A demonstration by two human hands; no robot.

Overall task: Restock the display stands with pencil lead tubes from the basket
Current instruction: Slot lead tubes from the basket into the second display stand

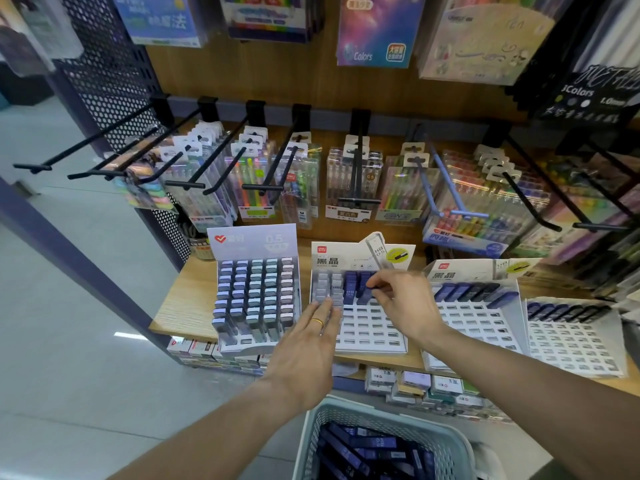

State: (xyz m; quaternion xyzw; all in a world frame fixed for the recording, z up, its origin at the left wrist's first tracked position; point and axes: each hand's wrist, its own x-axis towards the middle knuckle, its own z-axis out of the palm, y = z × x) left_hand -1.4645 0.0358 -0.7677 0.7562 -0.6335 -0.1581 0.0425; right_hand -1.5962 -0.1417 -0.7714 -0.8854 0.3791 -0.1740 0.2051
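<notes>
A white display stand (pixel 367 327) sits mid-shelf, with grey tubes at its left and a few dark blue lead tubes (pixel 350 289) in its back rows; most slots are bare. My right hand (pixel 403 303) pinches a dark blue tube (pixel 371 287) at the stand's back row. My left hand (pixel 308 344) lies flat with straight fingers on the stand's left front, touching the grey tubes. A grey-green basket (pixel 381 420) at the bottom edge holds several dark blue tubes (pixel 367 448).
A full stand of pastel tubes (pixel 254 299) stands to the left. Two more white stands (pixel 474 306) (pixel 575 334) to the right carry a back row of dark tubes. Black hooks with pen packs (pixel 353 181) hang above. Small boxes (pixel 426 386) fill the shelf below.
</notes>
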